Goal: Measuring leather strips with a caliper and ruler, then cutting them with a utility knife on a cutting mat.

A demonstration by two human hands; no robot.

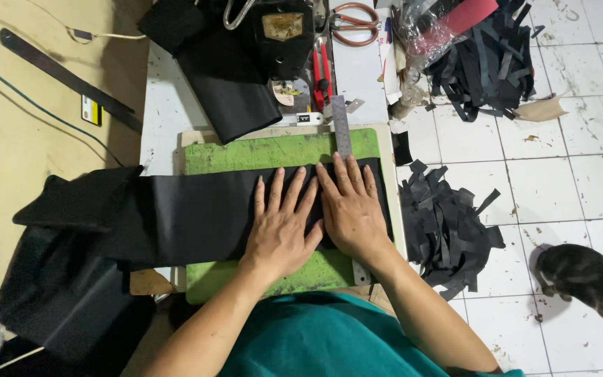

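Black sheet material point(197, 213), a long smooth strip, lies across the green cutting mat point(273, 150) on the white tabletop point(165, 112), its left end hanging past the mat's edge. The left hand point(280, 227) and right hand point(352, 209) press flat on it side by side, fingers point(294, 188) spread apart, clamped on nothing. A steel ruler point(341, 126) stands along the right hand's fingertips. Black offcut scraps point(448, 223) crowd the tiled floor point(560, 181) just right of the mat.

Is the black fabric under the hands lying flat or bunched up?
Flat. The black fabric lies smooth across the green mat, with the left hand and right hand pressed palm-down on it.
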